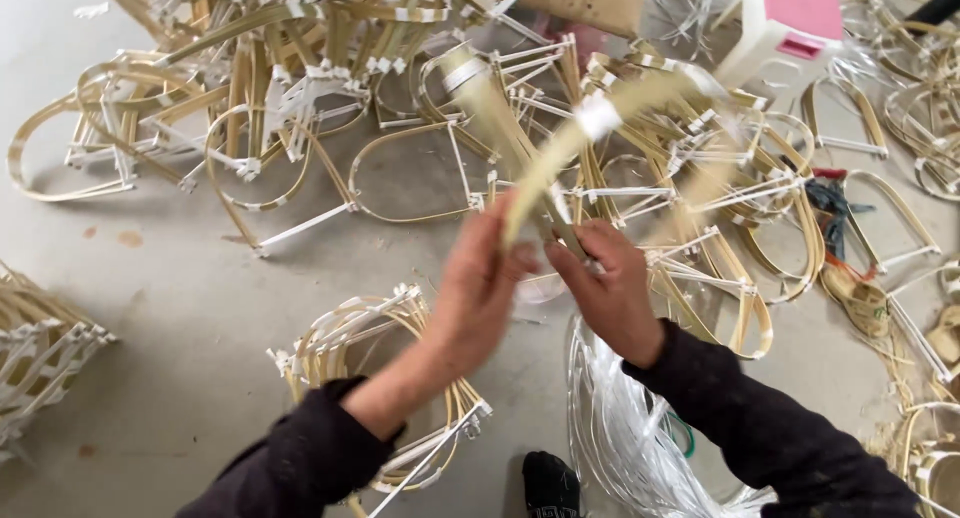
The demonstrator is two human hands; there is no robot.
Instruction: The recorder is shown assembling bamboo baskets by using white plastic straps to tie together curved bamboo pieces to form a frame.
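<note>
My left hand [478, 283] and my right hand [606, 283] meet in the middle of the view, both gripping the lower ends of bent pale bamboo strips [560, 148]. The strips rise up and to the right, blurred by motion, with a white band wrapped near the bend. Both arms wear dark sleeves. Below my left wrist lies a small stack of finished bamboo loops [350, 333] tied with white strips. A bundle of clear white plastic strapping [620, 428] lies under my right forearm.
A large heap of bamboo loop frames [330, 98] covers the grey floor ahead. More loops lie at the right [880, 208] and left edge [40, 348]. A pink-topped white stool [790, 18] stands at the top right. A dark shoe toe [550, 483] shows at the bottom.
</note>
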